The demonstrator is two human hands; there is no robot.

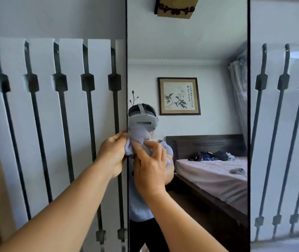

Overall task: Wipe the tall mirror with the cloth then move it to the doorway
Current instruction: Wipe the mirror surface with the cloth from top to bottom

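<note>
hands (132,157) bunching pale cloth (136,140), tall mirror (208,42) (black-framed)

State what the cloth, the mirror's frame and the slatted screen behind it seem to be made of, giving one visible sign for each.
Cloth: soft pale fabric, bunched and creased between both hands.
Frame: thin, dark and matte, probably painted metal, though it could be plastic.
Screen: smooth white panels with a slight sheen, likely painted wood, with dark bars, perhaps metal.

The mirror (199,51) runs past top and bottom edges; the hands hide most of the cloth (137,137).
</note>
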